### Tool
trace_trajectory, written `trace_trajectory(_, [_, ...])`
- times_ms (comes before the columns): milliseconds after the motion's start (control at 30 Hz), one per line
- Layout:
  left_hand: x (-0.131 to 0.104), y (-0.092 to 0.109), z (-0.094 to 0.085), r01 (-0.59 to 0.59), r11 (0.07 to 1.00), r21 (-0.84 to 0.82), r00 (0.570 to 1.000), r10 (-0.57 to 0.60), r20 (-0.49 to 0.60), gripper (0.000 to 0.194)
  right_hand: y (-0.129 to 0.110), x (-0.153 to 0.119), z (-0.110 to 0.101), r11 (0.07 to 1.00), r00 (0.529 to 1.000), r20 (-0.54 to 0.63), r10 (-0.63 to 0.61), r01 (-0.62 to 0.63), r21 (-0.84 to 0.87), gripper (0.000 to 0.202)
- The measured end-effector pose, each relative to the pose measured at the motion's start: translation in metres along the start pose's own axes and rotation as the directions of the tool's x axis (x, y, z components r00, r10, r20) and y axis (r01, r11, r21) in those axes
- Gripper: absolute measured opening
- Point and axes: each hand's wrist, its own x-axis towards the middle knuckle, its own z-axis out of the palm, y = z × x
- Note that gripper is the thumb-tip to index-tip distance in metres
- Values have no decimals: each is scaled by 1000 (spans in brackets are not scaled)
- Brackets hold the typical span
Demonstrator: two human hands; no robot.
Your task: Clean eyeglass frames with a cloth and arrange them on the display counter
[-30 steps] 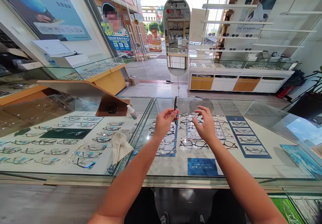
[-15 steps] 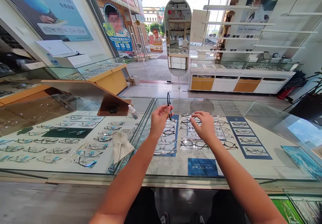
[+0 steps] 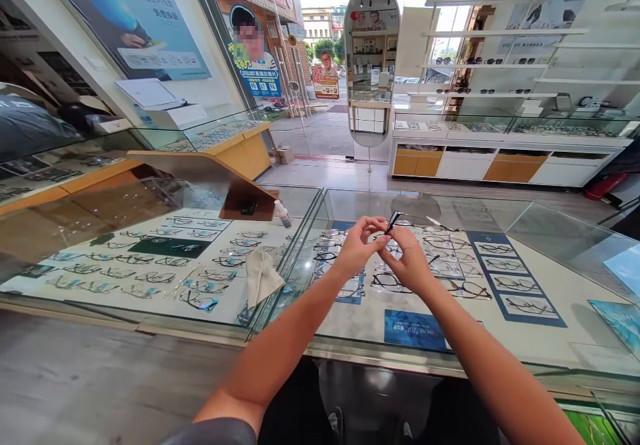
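A pair of dark-framed eyeglasses [image 3: 393, 221] is held above the glass display counter, its thin temples pointing right. My left hand [image 3: 359, 244] pinches the frame from the left with thumb and fingers. From the right, my right hand [image 3: 411, 258] closes on the same glasses, close to the left fingertips. Part of the frame is hidden by the fingers. Under the glass lie rows of other eyeglasses, among them a dark-rimmed pair [image 3: 385, 282] below my hands. A blue card strip [image 3: 534, 308] with several frames lies to the right.
A beige cloth [image 3: 262, 277] and a small white spray bottle [image 3: 283, 214] rest on the counter to the left. A wooden panel [image 3: 220, 172] stands behind them. Beyond the counter is an oval standing mirror [image 3: 371, 65]. A blue leaflet [image 3: 414, 329] lies near the front edge.
My left hand has brought the eyeglasses rightward and lower, and the temples now stick out to the right. My right hand has closed on the glasses too. The view has shifted slightly left.
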Motion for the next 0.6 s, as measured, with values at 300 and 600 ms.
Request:
trace_trajectory(300, [27, 17, -61, -155, 878, 452, 833, 363, -418, 22, 8, 0, -13, 996, 995, -56, 87, -88, -21, 41])
trace_trajectory(600, [50, -4, -165, 440, 759, 481, 367, 337, -867, 48, 12, 2, -18, 995, 984, -146, 102, -103, 6, 42])
